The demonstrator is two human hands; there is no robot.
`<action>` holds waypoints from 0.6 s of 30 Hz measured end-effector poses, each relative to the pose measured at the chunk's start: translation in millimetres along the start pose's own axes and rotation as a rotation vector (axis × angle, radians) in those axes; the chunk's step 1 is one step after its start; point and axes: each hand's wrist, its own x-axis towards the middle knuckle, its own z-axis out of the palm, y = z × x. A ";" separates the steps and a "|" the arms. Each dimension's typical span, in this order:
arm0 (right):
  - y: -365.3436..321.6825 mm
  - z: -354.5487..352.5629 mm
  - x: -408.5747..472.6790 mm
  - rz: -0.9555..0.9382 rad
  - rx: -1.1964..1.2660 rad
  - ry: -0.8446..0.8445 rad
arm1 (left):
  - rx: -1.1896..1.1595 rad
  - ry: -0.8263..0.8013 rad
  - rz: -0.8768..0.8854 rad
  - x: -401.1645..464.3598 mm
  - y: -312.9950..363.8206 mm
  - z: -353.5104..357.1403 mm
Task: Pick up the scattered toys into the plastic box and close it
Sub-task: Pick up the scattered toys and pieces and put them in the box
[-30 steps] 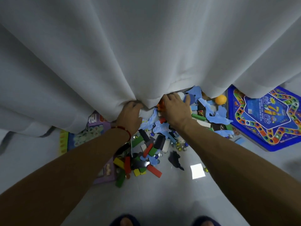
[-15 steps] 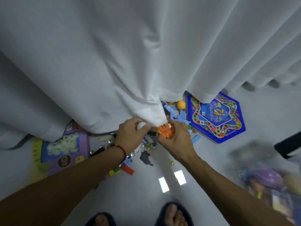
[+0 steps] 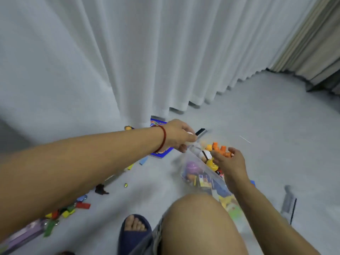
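Observation:
A clear plastic box point(image 3: 193, 174) stands on the floor right of centre, holding several toys, among them a purple ball and a yellow duck. My right hand point(image 3: 230, 162) hovers over the box with orange toy pieces point(image 3: 221, 150) on its fingers. My left hand point(image 3: 179, 136), with a red cord at the wrist, reaches over the box's far corner, fingers pinched on a small white toy and a dark piece point(image 3: 200, 131). Coloured blocks point(image 3: 68, 211) and a dark figure point(image 3: 100, 189) lie scattered on the floor at the left.
A white curtain point(image 3: 128, 61) hangs along the back, its hem on the grey floor. A blue game board point(image 3: 160, 152) lies partly under my left arm. A purple book point(image 3: 22, 234) sits at bottom left. My knee and slippered foot point(image 3: 135, 231) fill the bottom centre.
Both hands left the pile under the curtain and swung right with toys. The view turned right, so the plastic box is now under my hands and the curtain hangs down again.

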 end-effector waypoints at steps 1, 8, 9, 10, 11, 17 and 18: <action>-2.7 -12.0 6.4 0.063 0.061 0.011 | -0.062 -0.019 -0.011 4.2 11.2 13.3; -13.3 -31.6 7.8 0.096 0.149 -0.051 | -0.135 0.028 -0.021 2.1 48.1 39.8; -15.5 -25.6 3.5 0.073 0.133 -0.075 | -0.084 0.021 -0.030 -3.9 45.8 32.5; -17.9 -18.0 -1.8 0.044 0.102 -0.101 | -0.024 0.019 -0.046 -11.6 42.3 22.3; -18.4 -9.1 -5.5 0.011 0.064 -0.131 | 0.032 0.033 -0.074 -18.8 36.4 9.6; -11.5 77.1 -13.7 -0.155 -0.278 -0.446 | 0.855 0.135 -0.226 -59.0 -44.7 -102.3; -9.4 96.3 -13.3 -0.170 -0.353 -0.503 | 1.067 0.151 -0.237 -66.5 -66.7 -121.9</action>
